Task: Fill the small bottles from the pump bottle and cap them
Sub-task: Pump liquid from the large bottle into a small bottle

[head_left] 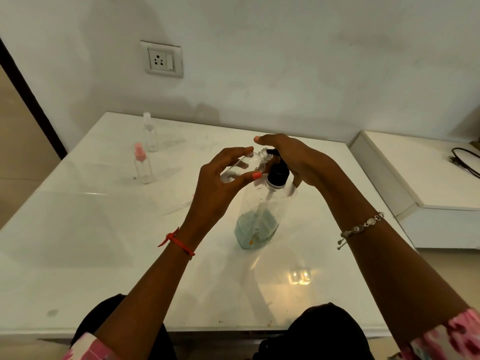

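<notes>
Gripping a small clear bottle (244,166) between thumb and curled fingers of the left hand (223,175), uncapped and tilted, mouth up against the spout of the black pump head (278,172). Pressing down on that head with the right hand (293,159), fingers laid over it, holding nothing. Beneath, upright mid-table on the white table (104,242): the pump bottle (259,219), bluish liquid low inside. Far left, well apart, standing: a pink-capped spray bottle (141,165) and, farther back, a clear-capped spray bottle (150,133). Black cable (465,159) on the right ledge.
</notes>
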